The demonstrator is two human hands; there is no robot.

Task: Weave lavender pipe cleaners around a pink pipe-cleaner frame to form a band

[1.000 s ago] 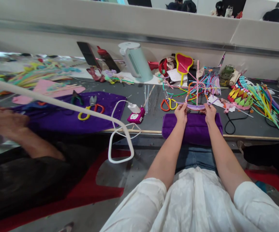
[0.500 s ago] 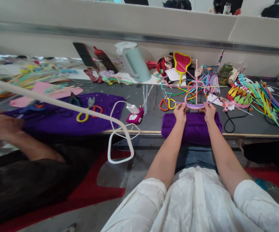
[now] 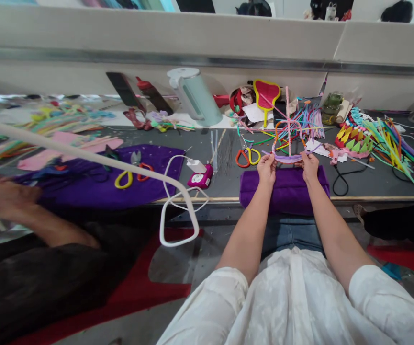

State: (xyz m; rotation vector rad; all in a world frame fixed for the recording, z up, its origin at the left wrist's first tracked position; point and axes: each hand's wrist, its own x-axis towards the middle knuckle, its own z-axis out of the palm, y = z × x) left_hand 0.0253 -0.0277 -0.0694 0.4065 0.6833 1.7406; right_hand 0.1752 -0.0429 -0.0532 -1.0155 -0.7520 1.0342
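Note:
Between my two hands is a frame of bent pipe cleaners, with a purple bottom edge, an orange and pink arch above and a pink stem standing up through the middle. My left hand pinches its lower left corner. The lower right corner is held in my right hand, fingers closed. Both wrists are over a rolled purple cloth at the table's front edge. Scissors with orange and yellow handles lie just left of my left hand. Fingertip details are too small to make out.
Bundled pipe cleaners lie at the right. A light-green kettle stands at the back, and a magenta power socket sits left of me. A white tubular arm crosses the left side, near a co-worker's hand.
The whole view has shifted slightly. My hands keep the same grip on the pipe-cleaner frame, which looks unchanged. At the left, the co-worker's hands have moved a little.

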